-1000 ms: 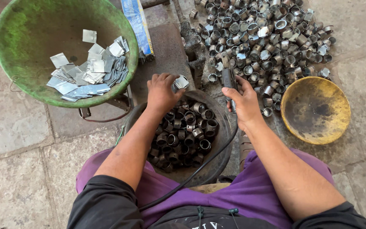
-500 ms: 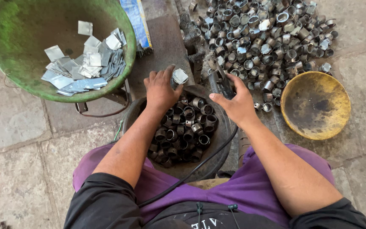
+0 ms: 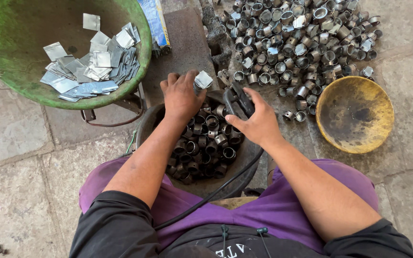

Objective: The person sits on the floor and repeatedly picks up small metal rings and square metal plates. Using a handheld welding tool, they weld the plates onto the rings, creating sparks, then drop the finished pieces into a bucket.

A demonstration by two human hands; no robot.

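Left hand [image 3: 181,95] reaches forward, palm down, over the far rim of the dark round pan [image 3: 145,125] between the knees. Fingers curled, thumb and fingertips pinching a small bent shiny metal piece [image 3: 203,79], which sticks out at the hand's right side, just past the pan's far edge. Forearm runs straight back toward the body across the pan's left half.

Right hand [image 3: 256,120] sits beside it, over the pan's far right rim, knuckles up, fingers wrapped around a black tool handle [image 3: 237,99]. Grip is closed on it. A black cable [image 3: 218,190] runs from under that hand across the pan's near right edge and over the purple lap. Tool's working end is hidden by the hand, can't tell what it touches.

The two hands are near each other, not touching; the metal piece sits just left of the tool handle, a small gap between them.

Inside the pan: dark metal rings [image 3: 205,145], piled, mostly below and between the two wrists.

On the stone floor [image 3: 10,138] beyond the right hand: big heap of shiny metal rings [image 3: 292,43], reaching the far right. Right of the right forearm: empty-looking yellow rusty bowl [image 3: 381,117], well apart from the hand. Far left: green basin [image 3: 10,43] holding flat cut metal sheet squares [image 3: 92,69] stacked along its right side, well apart from the left hand.
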